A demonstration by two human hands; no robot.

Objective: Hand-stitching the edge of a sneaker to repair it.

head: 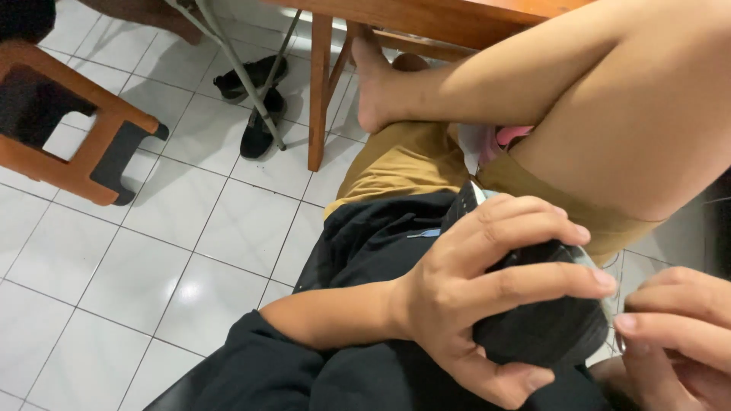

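Left hand (487, 297) gripping black fabric (544, 323), right hand (674, 335) beside

The right hand (678, 342) is cut off by the frame's lower right corner, and what its fingertips pinch is too small to tell. The left hand (487, 297) wraps a black cloth bundle (544, 323), hiding most of it. The wooden table (426, 19) at top centre is cropped; the black shoes (255, 99) beneath sit partly behind a metal leg.

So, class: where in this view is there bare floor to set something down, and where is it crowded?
Free: white tiles between the wooden stool and table leg. Crowded: black shoes by the metal legs, and the lap, where both hands work black fabric.
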